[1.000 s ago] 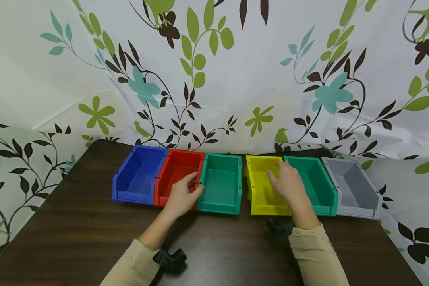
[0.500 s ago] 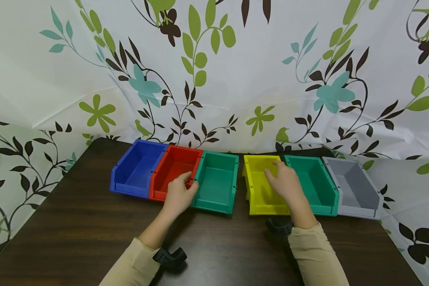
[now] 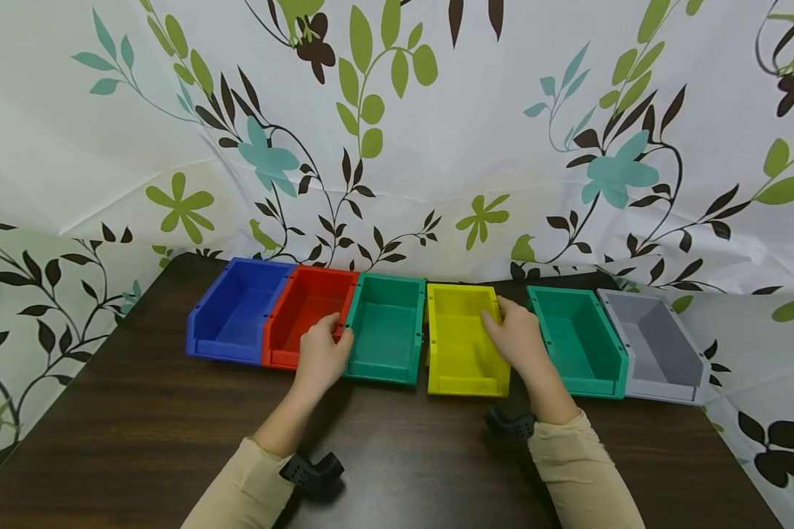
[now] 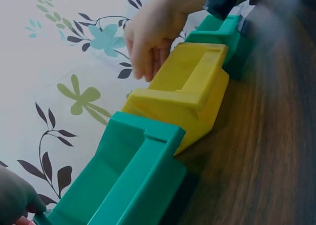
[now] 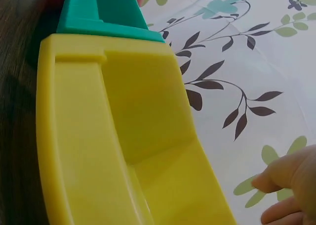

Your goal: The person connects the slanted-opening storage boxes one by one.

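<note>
One plain-faced yellow bin [image 3: 459, 334] at the right fingers [image 3: 514, 316]

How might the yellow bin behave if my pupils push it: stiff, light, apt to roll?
The yellow bin would likely stay stiff, judging by its crisp moulded edges. It is probably light, being hollow with nothing visible inside. Its boxy shape suggests sliding, not rolling.

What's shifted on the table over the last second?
The blue bin, red bin, left green bin and yellow bin moved left, opening a gap beside the right green bin. The left hand and right hand moved left with them; neither visibly took hold or let go. The right green bin and gray bin stayed put.
</note>
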`<state>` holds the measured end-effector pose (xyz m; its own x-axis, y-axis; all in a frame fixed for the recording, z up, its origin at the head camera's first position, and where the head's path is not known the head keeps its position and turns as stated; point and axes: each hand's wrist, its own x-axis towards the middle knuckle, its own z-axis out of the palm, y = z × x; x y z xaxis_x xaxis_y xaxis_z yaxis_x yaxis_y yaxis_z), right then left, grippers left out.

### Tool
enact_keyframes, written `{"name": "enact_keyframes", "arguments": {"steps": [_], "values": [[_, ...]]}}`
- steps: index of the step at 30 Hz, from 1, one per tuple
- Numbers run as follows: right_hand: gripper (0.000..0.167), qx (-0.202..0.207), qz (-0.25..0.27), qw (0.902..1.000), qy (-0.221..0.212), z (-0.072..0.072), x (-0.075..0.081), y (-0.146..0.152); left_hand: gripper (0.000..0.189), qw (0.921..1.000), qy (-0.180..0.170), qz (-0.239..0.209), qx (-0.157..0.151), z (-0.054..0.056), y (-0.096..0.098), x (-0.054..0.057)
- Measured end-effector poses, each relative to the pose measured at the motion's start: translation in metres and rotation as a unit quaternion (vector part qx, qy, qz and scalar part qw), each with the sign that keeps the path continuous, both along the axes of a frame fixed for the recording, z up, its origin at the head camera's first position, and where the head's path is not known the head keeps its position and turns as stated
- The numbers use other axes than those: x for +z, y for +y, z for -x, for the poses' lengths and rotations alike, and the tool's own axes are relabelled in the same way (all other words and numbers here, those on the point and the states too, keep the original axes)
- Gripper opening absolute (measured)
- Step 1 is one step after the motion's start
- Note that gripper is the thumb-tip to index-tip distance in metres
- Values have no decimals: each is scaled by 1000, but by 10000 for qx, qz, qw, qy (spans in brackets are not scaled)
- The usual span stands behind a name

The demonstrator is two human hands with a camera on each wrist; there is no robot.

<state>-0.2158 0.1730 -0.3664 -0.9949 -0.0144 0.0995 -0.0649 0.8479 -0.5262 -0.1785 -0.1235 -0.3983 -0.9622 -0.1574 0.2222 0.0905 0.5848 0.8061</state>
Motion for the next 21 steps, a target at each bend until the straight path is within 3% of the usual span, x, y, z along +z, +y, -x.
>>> {"name": "enact_keyframes", "arguments": {"steps": [10, 14, 21], "values": [[47, -217, 182, 9946, -1002, 7, -3, 7, 44, 9998, -40, 198, 89, -1, -4, 3], [45, -214, 293, 9957, -853, 8, -3, 8, 44, 9996, -120, 251, 30, -1, -5, 4], [44, -388, 667, 9968, -184, 8, -5, 10, 45, 9995, -181, 232, -127, 0, -9, 5]]}}
